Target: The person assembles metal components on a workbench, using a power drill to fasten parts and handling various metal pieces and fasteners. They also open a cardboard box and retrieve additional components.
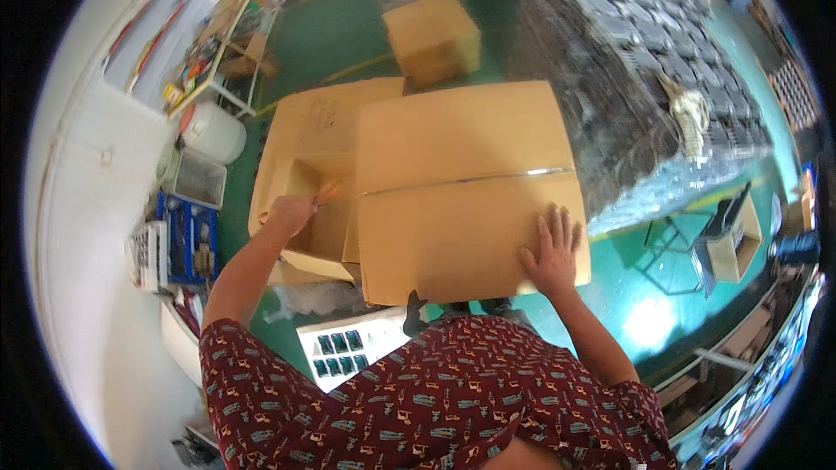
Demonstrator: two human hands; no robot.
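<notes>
A large closed cardboard box (461,135) stands in front of me, with a shiny tape seam running across its top. My right hand (555,252) lies on the near right part of that top, fingers spread and holding nothing. To the left is an open cardboard box (300,122), its far flap folded outward and its inside partly hidden by the closed box. My left hand (294,211) is at this opening with its fingers closed. A blurred orange patch shows just beyond the fingertips; what they hold, if anything, is not clear.
Another cardboard box (433,35) stands on the green floor beyond. Wrapped stacks of dark parts (636,78) rise at the right. A white tray (366,339) with several dark pieces sits near me. Blue crates (190,235) and a white drum (213,133) stand left.
</notes>
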